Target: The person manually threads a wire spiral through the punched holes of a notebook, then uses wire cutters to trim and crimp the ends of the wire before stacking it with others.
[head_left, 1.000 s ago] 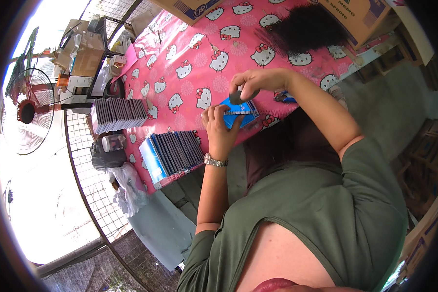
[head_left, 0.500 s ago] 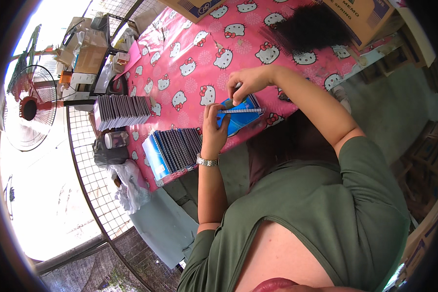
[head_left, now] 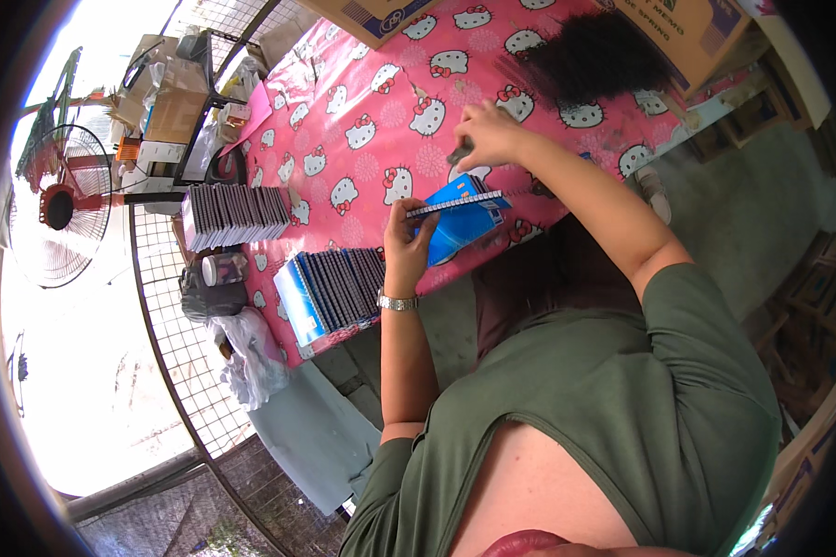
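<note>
My left hand (head_left: 407, 243) grips a blue spiral-bound notebook (head_left: 462, 219) by its left end, holding it just above the near edge of the pink patterned table (head_left: 381, 121). A watch sits on that wrist. Farther back over the table, my right hand (head_left: 485, 135) is closed around a small dark object that I cannot make out. A row of blue notebooks (head_left: 330, 290) stands on edge to the left of my left hand, and a second row of grey ones (head_left: 232, 213) lies farther left.
A black bristly bundle (head_left: 593, 58) and cardboard boxes (head_left: 692, 26) sit at the table's far side. A wire mesh rack (head_left: 172, 306), a standing fan (head_left: 60, 209) and white bags (head_left: 251, 357) are to the left.
My right hand has lifted off the notebook and moved away across the table. The notebook has tilted so its spiral edge faces up, still in my left hand.
</note>
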{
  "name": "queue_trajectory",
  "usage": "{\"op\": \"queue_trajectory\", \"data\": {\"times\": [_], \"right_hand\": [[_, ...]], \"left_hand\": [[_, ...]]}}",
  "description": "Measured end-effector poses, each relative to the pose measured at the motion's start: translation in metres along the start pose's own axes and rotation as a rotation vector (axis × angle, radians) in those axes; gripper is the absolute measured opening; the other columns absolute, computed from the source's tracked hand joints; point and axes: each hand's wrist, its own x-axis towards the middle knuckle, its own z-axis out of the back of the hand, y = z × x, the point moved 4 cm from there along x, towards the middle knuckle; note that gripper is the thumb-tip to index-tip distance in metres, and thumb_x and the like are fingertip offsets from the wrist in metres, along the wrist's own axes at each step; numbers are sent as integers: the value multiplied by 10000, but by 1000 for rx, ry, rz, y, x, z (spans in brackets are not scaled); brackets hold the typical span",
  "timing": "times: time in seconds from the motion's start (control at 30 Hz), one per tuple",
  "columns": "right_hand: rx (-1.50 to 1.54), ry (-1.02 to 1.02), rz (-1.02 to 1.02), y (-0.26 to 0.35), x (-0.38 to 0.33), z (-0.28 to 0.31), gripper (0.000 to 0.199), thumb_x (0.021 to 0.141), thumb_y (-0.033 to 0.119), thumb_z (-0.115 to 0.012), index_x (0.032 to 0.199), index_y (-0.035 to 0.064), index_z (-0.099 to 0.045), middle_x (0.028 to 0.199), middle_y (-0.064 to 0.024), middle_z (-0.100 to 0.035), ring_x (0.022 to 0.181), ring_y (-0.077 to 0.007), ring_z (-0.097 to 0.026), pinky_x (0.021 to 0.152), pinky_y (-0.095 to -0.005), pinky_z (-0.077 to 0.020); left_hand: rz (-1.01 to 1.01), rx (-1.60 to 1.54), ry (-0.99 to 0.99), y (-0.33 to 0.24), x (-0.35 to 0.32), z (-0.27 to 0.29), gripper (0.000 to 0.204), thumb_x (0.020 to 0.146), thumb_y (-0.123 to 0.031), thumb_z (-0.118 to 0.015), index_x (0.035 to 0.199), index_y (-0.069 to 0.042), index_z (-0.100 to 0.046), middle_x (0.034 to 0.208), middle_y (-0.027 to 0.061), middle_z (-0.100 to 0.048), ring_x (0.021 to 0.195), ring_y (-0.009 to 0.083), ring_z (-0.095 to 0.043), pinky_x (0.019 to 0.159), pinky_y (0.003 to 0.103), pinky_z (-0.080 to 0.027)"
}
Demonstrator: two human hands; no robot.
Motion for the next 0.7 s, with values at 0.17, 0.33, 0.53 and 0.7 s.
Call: {"op": "queue_trajectory", "data": {"times": [0.17,0.33,0.53,0.7], "right_hand": [[289,-462,178,-52,-64,-10,659,819,438,-746,1349,101,-546,1401,-154,-497,1324,-380,-442,1102,-488,-360],[-349,-311,-38,-64,-167,-49,628,826,291,-746,1367,65,-522,1362,-148,-517,1302,-364,-451,1088,-475,-381],[280,-472,122,10,-163,-30,468,807,234,-734,1232,64,-637,1156,-122,-598,1096,-318,-541,1039,-458,-404],[252,-515,404,88,-133,-26,503,777,222,-752,1238,65,-627,1155,-103,-595,1092,-297,-545,986,-428,-435]], "left_hand": [[-15,-3,-226,3,-18,8,165,948,-34,-651,1078,9,-560,871,37,-614,730,95,-630,647,232,-512],[-24,-69,-357,15,-31,2,194,986,-86,-614,1126,34,-552,950,76,-613,725,143,-670,597,249,-569],[-182,74,-469,12,-32,-6,168,986,-97,-618,1087,38,-614,964,80,-605,736,126,-666,539,259,-578],[-87,205,-450,11,-36,-3,197,965,11,-587,1158,36,-613,924,80,-666,838,114,-670,689,246,-562]]}}
